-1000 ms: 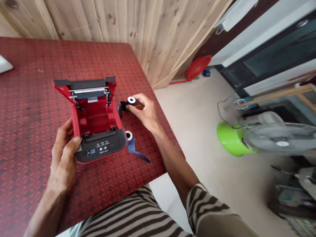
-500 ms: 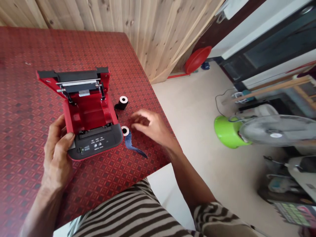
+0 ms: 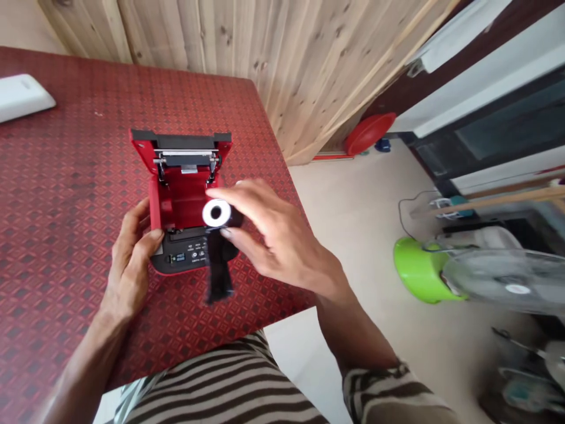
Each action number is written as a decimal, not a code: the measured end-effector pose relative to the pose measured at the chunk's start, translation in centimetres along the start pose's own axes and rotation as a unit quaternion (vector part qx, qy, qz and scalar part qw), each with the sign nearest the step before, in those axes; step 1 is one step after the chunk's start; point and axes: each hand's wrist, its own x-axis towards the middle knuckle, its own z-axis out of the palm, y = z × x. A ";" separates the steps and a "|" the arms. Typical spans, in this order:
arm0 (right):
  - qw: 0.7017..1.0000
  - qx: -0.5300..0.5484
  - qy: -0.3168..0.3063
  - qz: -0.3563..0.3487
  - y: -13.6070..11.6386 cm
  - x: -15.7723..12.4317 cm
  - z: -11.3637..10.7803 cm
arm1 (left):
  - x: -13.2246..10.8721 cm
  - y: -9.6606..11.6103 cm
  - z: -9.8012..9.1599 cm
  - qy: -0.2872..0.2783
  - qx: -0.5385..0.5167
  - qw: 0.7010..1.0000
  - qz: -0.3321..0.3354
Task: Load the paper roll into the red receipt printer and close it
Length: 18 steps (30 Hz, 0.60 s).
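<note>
A small red printer (image 3: 176, 200) with a black front panel sits on the red patterned table (image 3: 66, 176), its lid tipped open at the back. My left hand (image 3: 130, 259) grips its left front corner. My right hand (image 3: 273, 235) pinches a dark ribbon roll (image 3: 217, 213) with a white core, held above the printer's front right part. A loose dark strip (image 3: 217, 274) hangs down from the roll, blurred. The other roll is hidden.
A white flat object (image 3: 22, 97) lies at the table's far left. Wooden boards (image 3: 282, 53) stand behind the table. On the floor to the right are a green fan base (image 3: 417, 271), a fan head (image 3: 507, 280) and a red bowl (image 3: 368, 132).
My right hand set one roll down beside the printer, then picked up the other roll with the trailing strip and lifted it over the printer. My left hand stayed on the printer.
</note>
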 end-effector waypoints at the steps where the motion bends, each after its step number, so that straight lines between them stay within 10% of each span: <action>1: 0.999 -0.040 -0.029 -0.013 -0.5 1.3 0.3 | 0.0 0.1 0.0 0.000 0.003 1.000 0.005; 8: 0.949 -0.227 -0.218 0.005 -0.9 7.7 4.4 | -0.2 0.2 0.1 -0.009 0.012 1.000 0.024; 18: 0.959 -0.179 -0.215 0.036 1.4 8.1 5.1 | -0.6 1.3 0.4 -0.002 0.030 1.000 -0.005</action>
